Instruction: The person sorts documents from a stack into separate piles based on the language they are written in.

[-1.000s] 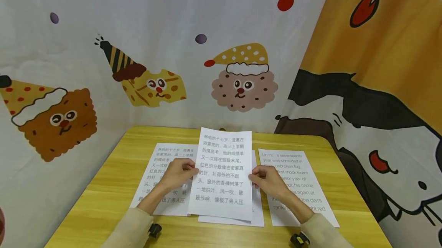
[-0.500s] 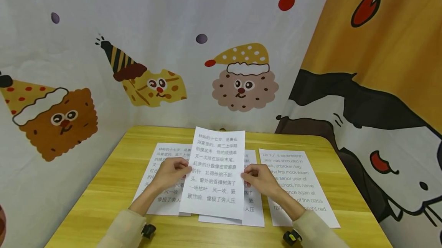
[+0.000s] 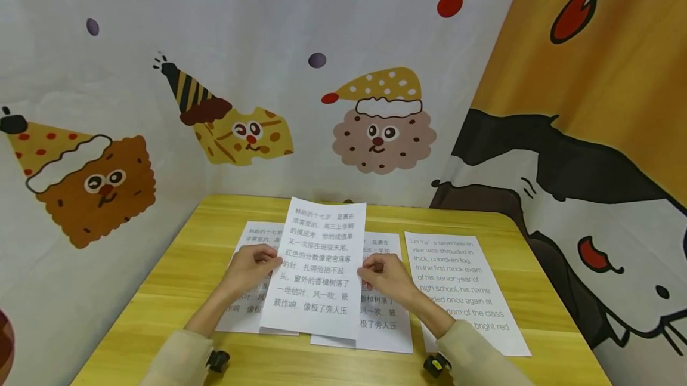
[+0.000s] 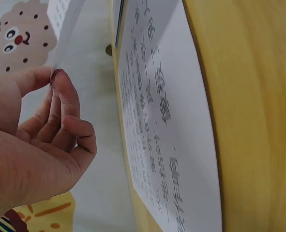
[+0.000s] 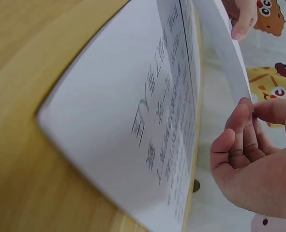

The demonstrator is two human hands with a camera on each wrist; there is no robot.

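1. Above the yellow table [image 3: 172, 278], the held sheet [image 3: 313, 272] is raised between two hands, its lines of Chinese print facing the head camera and reading the right way up.
2. To its left, the left hand [image 3: 249, 269] pinches the sheet's left long edge between thumb and forefinger, about halfway along; the left wrist view shows the other fingers bent, with nothing in them.
3. To its right, the right hand [image 3: 386, 281] pinches the opposite long edge, also about halfway along — the two grips nearly face each other.
4. The long axis runs from the near edge to the far one, the top slanting a little rightward. The sheet lies right of the left fingers and left of the right ones; both touch it, so neither hand is nearer.
5. What seems to matter most is the overlap: seen from the head, it covers part of the left sheet [image 3: 249, 317] and part of the middle sheet [image 3: 383, 331], both lying on the table. Whether its lower edge touches them, I cannot tell.
6. Farther right, the English sheet [image 3: 456, 278] lies apart from it, with the right forearm [image 3: 432, 312] across its view.
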